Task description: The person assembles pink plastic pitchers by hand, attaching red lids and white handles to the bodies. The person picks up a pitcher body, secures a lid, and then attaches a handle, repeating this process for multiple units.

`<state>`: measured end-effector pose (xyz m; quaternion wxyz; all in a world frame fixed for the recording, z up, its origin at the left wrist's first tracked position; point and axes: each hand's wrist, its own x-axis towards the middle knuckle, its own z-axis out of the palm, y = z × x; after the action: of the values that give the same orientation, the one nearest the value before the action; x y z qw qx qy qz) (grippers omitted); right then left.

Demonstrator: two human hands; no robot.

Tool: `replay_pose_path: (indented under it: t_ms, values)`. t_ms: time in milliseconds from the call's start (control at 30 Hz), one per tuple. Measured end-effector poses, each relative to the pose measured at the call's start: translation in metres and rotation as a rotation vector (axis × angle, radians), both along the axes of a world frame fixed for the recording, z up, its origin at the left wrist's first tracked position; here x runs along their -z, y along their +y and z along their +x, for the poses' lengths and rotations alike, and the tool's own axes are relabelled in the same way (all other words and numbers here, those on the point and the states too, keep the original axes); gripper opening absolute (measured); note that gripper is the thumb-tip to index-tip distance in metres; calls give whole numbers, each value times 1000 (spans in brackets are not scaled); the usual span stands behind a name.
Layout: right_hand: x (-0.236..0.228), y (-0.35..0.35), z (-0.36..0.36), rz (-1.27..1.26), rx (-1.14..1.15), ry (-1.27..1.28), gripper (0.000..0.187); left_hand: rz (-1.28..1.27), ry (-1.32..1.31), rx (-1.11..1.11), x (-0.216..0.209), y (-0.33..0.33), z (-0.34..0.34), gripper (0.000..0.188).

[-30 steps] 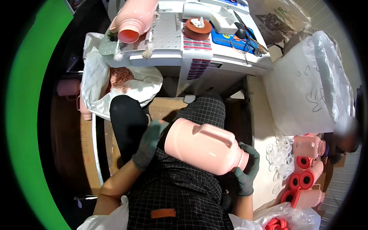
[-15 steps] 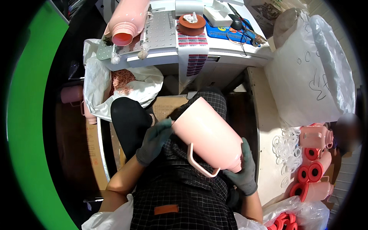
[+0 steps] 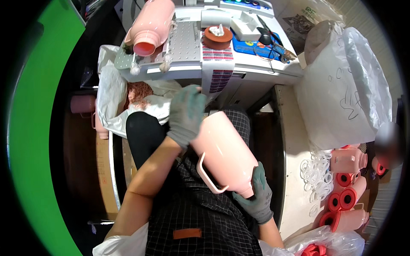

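Observation:
A glossy pink jug (image 3: 225, 151) with a side handle (image 3: 208, 176) lies tilted above my lap, its narrow neck pointing down to the right. My gloved right hand (image 3: 259, 197) grips it around the neck end. Raised beside the jug's broad base, my gloved left hand (image 3: 186, 116) holds nothing that I can see; its fingers stretch upward, slightly blurred. Just past those fingers, a printed label strip (image 3: 221, 77) hangs over the front of the white machine table. Another pink jug (image 3: 151, 27) lies on the perforated metal plate (image 3: 183, 42) at the far left.
A brown tape roll (image 3: 218, 39), a white tissue box (image 3: 246, 27) and scissors (image 3: 284, 55) are on the tabletop. At left sits a white sack (image 3: 109, 85) with pink shavings. At right are clear rings (image 3: 314, 175), several pink jugs (image 3: 348, 161) and a big white sack (image 3: 329, 85).
My left hand has left the jug's base and moved up toward the label strip. The jug, in my right hand, has shifted slightly left and down.

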<state>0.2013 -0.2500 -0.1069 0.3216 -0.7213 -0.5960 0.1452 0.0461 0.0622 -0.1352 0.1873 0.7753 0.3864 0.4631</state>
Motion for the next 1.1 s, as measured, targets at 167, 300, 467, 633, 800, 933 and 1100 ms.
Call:
replay_pose_path:
  t_ms: [167,300,467,633,800,933,1100]
  values:
    - [25,-42,17,159,331,508,123,-307,12,-109,40,53,-18,32]
    - [39,-31,27,154,465,246,121,-327,-15,-38,109,74,39,65]
    - [48,-28,36,234,435,115,118,-914,-223,404,121,110,52,83]
    - [72,-32,36,250,454,284,101,-703,-475,290,20,62,52,86]
    - [62,-13,41,316,382,413,107,-376,-128,157,18,103,76,64]
    - [63,-13,31,261,422,406,115,-443,-216,124,29,111,82,40]
    - [69,-5,24,279,435,443,125,-668,-401,245,30,108,77,27]
